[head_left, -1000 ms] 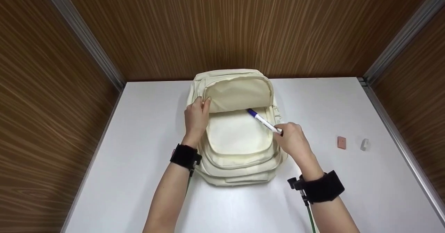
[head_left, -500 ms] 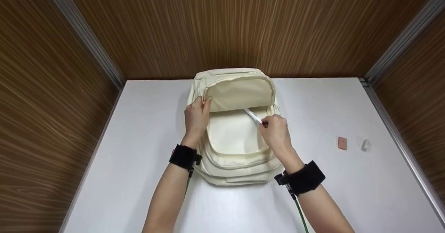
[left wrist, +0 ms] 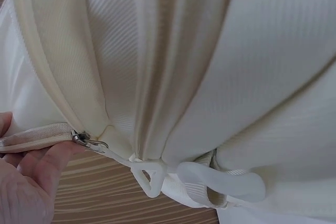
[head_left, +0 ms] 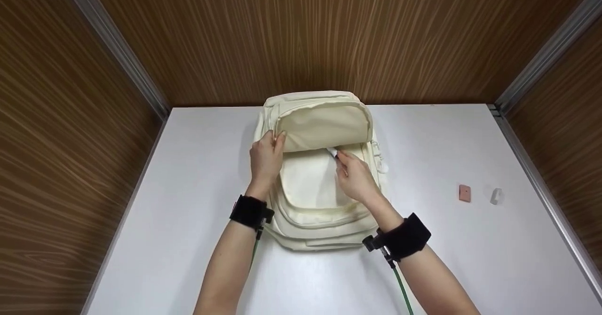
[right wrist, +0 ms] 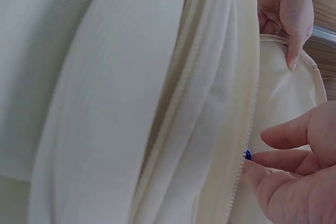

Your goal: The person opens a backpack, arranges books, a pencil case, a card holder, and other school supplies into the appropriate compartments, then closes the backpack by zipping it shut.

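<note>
A cream backpack [head_left: 324, 225] lies on the white table, its front pocket unzipped. My left hand [head_left: 267, 157] pinches the left edge of the raised pocket flap [head_left: 324, 124]; in the left wrist view its fingers [left wrist: 50, 163] are by the metal zipper pull [left wrist: 81, 138]. A white marker [head_left: 332, 152] points into the pocket opening, mostly hidden under the flap. My right hand [head_left: 357, 177] is at its outer end. In the right wrist view the marker's blue end [right wrist: 247, 154] shows at the fingertips, and the thumb [right wrist: 286, 132] stands apart from it.
To the right on the white table [head_left: 432, 150] lie a small pink block [head_left: 464, 193] and a small clear piece [head_left: 496, 196]. Wood-grain panels [head_left: 301, 37] enclose the back and sides. A green cable [head_left: 402, 287] runs from the right wrist strap [head_left: 404, 237].
My right hand has moved left and up toward the pocket, and the marker has slid in under the flap. The thumb has come away from the marker. My left hand keeps its place.
</note>
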Tool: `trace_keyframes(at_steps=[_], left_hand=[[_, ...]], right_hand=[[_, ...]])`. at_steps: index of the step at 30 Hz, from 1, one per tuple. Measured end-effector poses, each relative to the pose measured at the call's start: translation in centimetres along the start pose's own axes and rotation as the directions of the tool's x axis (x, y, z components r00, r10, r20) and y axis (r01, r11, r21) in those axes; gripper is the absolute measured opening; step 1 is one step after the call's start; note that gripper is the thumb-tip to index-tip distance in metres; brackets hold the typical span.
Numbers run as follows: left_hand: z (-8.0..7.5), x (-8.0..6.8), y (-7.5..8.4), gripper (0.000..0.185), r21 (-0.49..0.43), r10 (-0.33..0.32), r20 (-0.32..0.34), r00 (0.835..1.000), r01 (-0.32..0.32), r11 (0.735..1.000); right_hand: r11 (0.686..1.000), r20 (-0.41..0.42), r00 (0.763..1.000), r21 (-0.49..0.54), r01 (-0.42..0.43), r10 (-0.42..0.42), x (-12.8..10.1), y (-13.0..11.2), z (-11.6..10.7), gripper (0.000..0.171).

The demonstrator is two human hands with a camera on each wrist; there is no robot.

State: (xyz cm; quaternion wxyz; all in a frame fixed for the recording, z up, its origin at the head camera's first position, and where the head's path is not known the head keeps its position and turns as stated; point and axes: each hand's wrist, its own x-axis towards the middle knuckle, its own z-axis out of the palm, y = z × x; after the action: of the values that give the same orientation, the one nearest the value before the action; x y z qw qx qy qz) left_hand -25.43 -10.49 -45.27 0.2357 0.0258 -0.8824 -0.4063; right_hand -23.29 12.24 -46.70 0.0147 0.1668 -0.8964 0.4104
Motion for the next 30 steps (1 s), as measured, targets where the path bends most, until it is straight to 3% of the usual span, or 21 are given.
trace_keyframes(at_steps=[5,13,17,20,27,30], left_hand=[[0.3,-0.1,-0.3,0.036,0.004,-0.029,0.018,0.999,0.029,1.0],[0.4,-0.2,-0.9,0.037,0.015,-0.01,0.016,1.0,0.01,1.0],[0.4,-0.3,-1.1,0.037,0.018,-0.025,0.024,0.999,0.024,1.0],[0.4,-0.4,-1.2,0.037,0.023,-0.031,0.031,0.999,0.03,0.999],[0.4,-0.4,-1.3,0.036,0.029,-0.039,0.035,0.999,0.038,0.999],[0.5,-0.4,-1.4,0.037,0.03,-0.043,0.038,0.998,0.042,0.999]], right_hand=[[0.999,0.023,0.999,0.014,0.035,-0.036,-0.4,0.6,-1.3,0.042],[0.991,-0.124,0.992,0.135,-0.01,0.027,-1.4,3.9,-4.6,0.037],[0.996,-0.191,0.978,0.024,-0.081,0.084,-2.1,7.1,-6.4,0.038],[0.984,-0.237,0.962,-0.083,-0.158,0.134,-2.8,9.5,-7.8,0.04],[0.921,-0.255,0.94,-0.258,-0.293,0.227,-4.1,14.0,-10.9,0.055],[0.879,-0.24,0.922,-0.303,-0.368,0.303,-4.5,15.3,-11.8,0.059]])
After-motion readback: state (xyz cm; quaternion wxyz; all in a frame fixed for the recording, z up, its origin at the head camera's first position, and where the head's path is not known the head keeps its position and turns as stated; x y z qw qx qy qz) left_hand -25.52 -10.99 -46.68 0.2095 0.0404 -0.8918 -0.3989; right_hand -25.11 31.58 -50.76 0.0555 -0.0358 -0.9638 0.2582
